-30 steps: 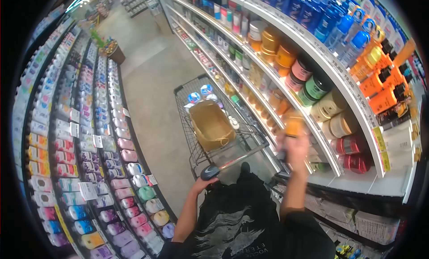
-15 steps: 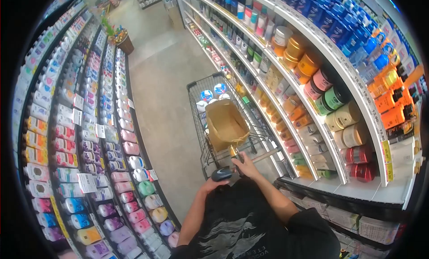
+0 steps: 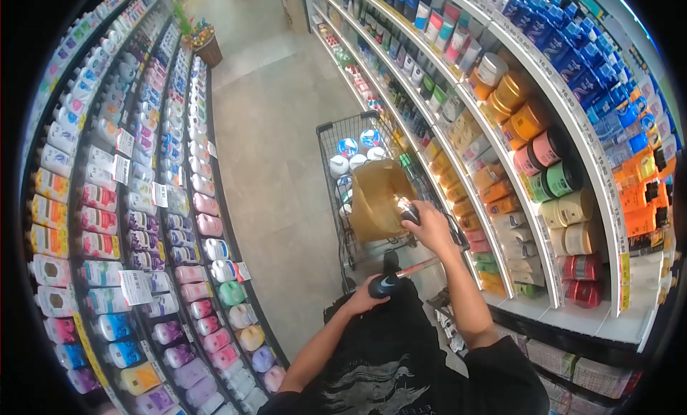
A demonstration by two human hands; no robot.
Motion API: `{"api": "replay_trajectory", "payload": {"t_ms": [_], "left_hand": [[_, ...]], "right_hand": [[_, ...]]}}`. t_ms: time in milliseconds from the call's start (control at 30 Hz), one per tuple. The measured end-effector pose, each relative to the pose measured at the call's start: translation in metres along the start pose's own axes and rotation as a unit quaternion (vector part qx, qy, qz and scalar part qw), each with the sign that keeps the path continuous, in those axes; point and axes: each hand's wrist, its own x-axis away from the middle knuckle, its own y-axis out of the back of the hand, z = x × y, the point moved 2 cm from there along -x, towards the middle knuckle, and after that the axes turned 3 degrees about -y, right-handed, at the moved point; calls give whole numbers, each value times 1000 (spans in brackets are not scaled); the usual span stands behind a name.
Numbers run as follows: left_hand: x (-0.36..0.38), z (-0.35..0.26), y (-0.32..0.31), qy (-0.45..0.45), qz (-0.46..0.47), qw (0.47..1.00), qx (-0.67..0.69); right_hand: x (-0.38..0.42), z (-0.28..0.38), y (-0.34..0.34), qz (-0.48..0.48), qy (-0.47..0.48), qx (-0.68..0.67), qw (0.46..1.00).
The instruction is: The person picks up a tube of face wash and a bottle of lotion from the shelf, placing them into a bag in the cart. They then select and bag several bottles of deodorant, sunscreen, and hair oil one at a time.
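Observation:
My left hand (image 3: pixel 372 295) is closed around a dark bottle (image 3: pixel 385 285) with a black top, held low in front of my shirt. Farther forward, my right hand (image 3: pixel 429 225) grips a small dark bottle (image 3: pixel 409 211) with a shiny end, over the right side of an open brown paper bag (image 3: pixel 372 222). The bag stands in a wire shopping cart (image 3: pixel 328 139). Beyond it in the cart lie several white containers with blue-and-white tops (image 3: pixel 348 147).
Shelves of bottles (image 3: pixel 100 222) line the left side. On the right, curved lit shelves (image 3: pixel 529 222) hold jars (image 3: pixel 544 150), tubes and blue bottles (image 3: pixel 551 35). The grey floor (image 3: pixel 268 157) runs between them, with a planter (image 3: pixel 207 46) at the far left.
My right hand has moved forward and right with the small bottle, from near the cart handle to over the bag. My left hand has shifted right and slightly down with the dark bottle.

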Motion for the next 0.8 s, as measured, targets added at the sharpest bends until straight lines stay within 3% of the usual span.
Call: {"api": "replay_trajectory", "payload": {"t_ms": [100,167,233,300,467,567,667,800], "left_hand": [[-4,8,1,-63,-20,998,-8],[-5,6,0,-82,-18,996,25],[-5,7,-1,-74,-31,996,39],[-13,24,-1,-108,-43,993,31],[-16,-13,-3,-16,-147,989,29],[-22,9,-11,5,-186,981,52],[-24,-9,-7,56,-206,976,54],[-28,-12,-5,50,-201,975,79]], "right_hand": [[-61,-10,-43,58,47,105,992],[-101,-30,-101,165,126,237,949],[-134,-57,-166,239,144,258,925],[-157,-100,-239,253,160,259,918],[-185,-149,-308,340,190,319,864],[-197,-157,-321,409,177,300,844],[-192,-182,-349,375,224,297,849],[-190,-173,-339,318,254,338,848]]}}
